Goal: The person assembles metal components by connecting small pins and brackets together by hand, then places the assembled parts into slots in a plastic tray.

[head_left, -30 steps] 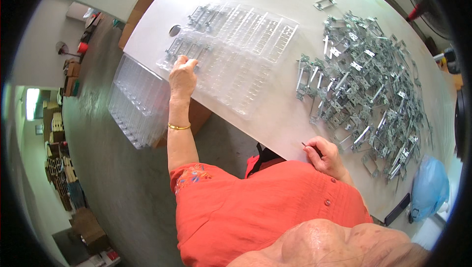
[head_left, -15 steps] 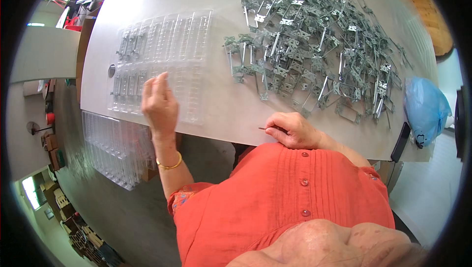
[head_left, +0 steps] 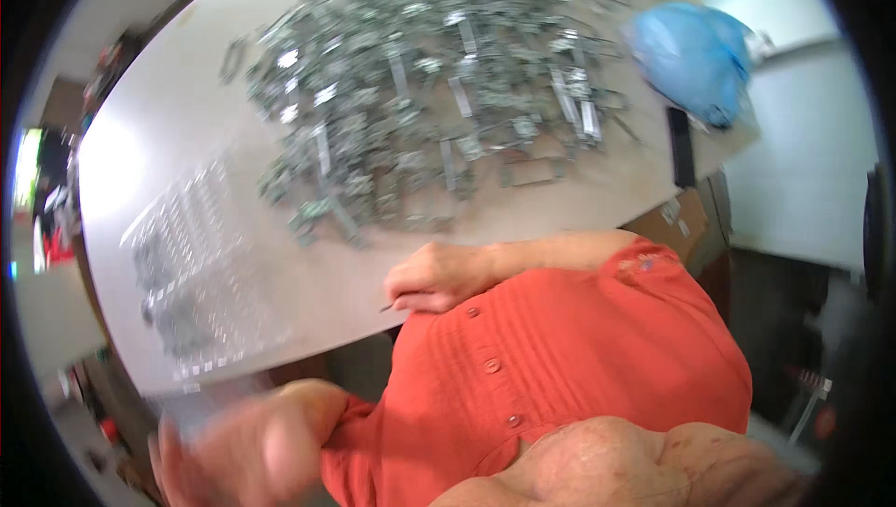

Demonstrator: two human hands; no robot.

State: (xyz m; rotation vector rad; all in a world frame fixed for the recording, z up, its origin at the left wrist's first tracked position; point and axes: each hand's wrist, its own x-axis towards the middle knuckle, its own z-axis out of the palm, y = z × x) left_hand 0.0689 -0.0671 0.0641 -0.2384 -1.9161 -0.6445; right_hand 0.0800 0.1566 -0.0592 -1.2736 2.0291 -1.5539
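My left hand [head_left: 238,451] is raised at the lower left, off the table's near edge. It is smeared by motion, but its fingers look spread and nothing shows in them. My right hand [head_left: 437,278] rests closed at the table edge in front of my body. From its fingers pokes the tip of a thin dark stick [head_left: 386,308]; the rest of it is hidden. Clear plastic trays [head_left: 229,297] with rows of slots lie at the left of the table, a few grey metal parts [head_left: 182,325] in their left slots.
A large heap of grey metal brackets [head_left: 401,97] covers the table's middle. To the right are a blue plastic bag [head_left: 691,59] and a flat black object [head_left: 681,146]. A cardboard box [head_left: 674,227] stands below the right edge. More clear plastic [head_left: 210,404] shows below the left edge.
The view has turned, so the heap and trays sit further left. My left hand has gone from above the trays to beyond the near edge. My right hand still grips the stick.
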